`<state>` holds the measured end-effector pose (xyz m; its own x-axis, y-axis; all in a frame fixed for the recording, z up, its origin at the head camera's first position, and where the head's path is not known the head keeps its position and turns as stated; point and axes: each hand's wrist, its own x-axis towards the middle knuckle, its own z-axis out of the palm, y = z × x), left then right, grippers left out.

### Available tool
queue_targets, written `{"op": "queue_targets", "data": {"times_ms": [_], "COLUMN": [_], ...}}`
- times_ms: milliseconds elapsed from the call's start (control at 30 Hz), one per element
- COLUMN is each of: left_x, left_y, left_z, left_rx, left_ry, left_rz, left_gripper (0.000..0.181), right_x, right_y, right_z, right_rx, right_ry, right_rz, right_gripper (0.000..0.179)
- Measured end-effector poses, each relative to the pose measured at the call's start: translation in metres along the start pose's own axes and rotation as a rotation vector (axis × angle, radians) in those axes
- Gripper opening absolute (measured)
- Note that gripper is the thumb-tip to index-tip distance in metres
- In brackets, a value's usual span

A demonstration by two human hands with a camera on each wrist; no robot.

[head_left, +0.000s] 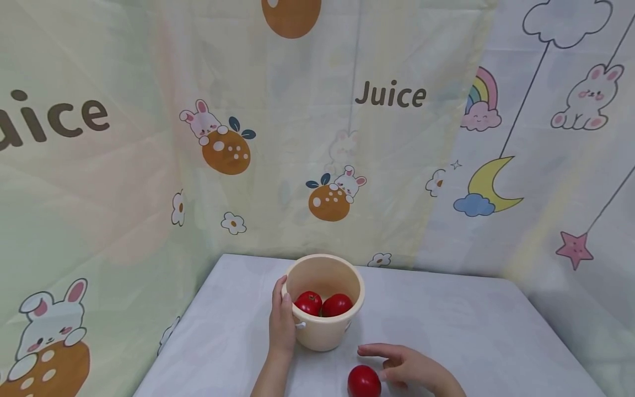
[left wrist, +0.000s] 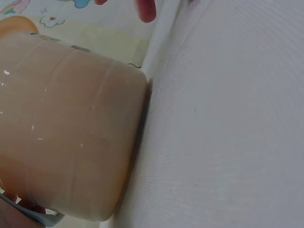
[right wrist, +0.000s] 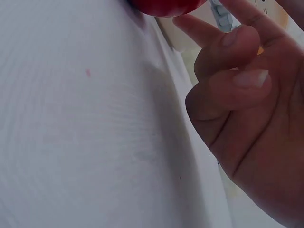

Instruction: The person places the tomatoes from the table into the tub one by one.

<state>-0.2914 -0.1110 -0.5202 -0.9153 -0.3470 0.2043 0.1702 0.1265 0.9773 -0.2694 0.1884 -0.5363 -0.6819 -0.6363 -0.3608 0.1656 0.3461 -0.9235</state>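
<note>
A cream bucket [head_left: 322,333] stands upright on the white-covered table, with two red tomatoes inside, one on the left [head_left: 308,303] showing a green stem and one on the right [head_left: 337,305]. My left hand [head_left: 283,322] grips the bucket's left side, fingers up at the rim. The bucket's wall [left wrist: 71,128] fills much of the left wrist view. Another red tomato [head_left: 364,381] rests on the table in front of the bucket, cut off by the frame's lower edge. Just right of it is my right hand [head_left: 412,366], index finger stretched out over it, other fingers bent, holding nothing.
The white-covered table [head_left: 471,320] ends at a hanging cloth backdrop [head_left: 278,220] printed with rabbits, fruit and flowers. Similar cloth [head_left: 585,182] closes off the right side, and a further cloth [head_left: 124,231] the left.
</note>
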Motion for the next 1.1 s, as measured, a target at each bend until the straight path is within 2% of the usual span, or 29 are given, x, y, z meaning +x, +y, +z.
{"op": "queue_targets", "data": {"times_ms": [100, 300, 633, 900, 1100], "left_x": [-0.001, -0.001, 0.000, 0.000, -0.001], "left_y": [0.000, -0.001, -0.001, 0.001, 0.001], "left_z": [0.001, 0.001, 0.001, 0.001, 0.001], "left_rx": [0.005, 0.016, 0.022, 0.028, 0.024], "left_ry": [0.002, 0.007, 0.013, 0.025, 0.020], "left_rz": [0.011, 0.015, 0.006, 0.003, 0.003], "left_gripper": [0.044, 0.045, 0.046, 0.046, 0.046], "right_x": [0.000, 0.002, 0.001, 0.000, 0.000], "right_y": [0.002, 0.005, 0.008, 0.008, 0.010], "right_z": [0.001, 0.004, 0.010, 0.014, 0.014], "right_rx": [0.015, 0.076, 0.147, 0.066, 0.048], "right_ry": [-0.006, 0.006, 0.015, 0.040, 0.050], "right_rz": [0.008, 0.073, 0.109, 0.137, 0.129], "right_gripper": [0.055, 0.058, 0.059, 0.056, 0.055]}}
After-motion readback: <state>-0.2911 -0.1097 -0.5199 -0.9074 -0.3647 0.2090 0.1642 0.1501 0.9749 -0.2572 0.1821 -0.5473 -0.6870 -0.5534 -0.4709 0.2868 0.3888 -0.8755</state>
